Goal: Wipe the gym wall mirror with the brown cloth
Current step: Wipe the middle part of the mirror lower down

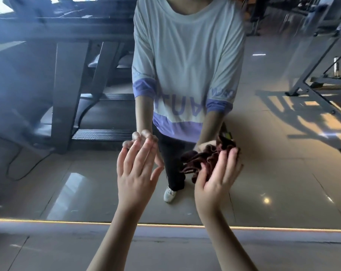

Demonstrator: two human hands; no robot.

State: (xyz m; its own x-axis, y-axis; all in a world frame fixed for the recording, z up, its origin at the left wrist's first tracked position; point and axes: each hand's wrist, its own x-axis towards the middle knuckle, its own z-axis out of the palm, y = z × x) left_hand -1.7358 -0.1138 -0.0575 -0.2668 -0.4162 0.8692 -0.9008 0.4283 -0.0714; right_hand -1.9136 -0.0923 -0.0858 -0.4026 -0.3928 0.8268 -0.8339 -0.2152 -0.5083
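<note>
We face a wall mirror (48,182) that fills most of the frame, with its lit bottom edge running across the lower part. Left of centre, our left hand (135,173) is spread flat with straight fingers, and its fingertips meet their own reflection on the glass. Right of centre, our right hand (216,177) cups a bunched brown cloth (203,159), fingers curled round it. The cloth is pressed to the glass or just short of it; we cannot tell which. The reflection shows our torso at top centre, a treadmill (72,98) at the upper left and an equipment frame (310,83) at the right. A pale haze clouds the upper left of the mirror. We judge the wiping barely begun, with nearly all the glass left to do.
</note>
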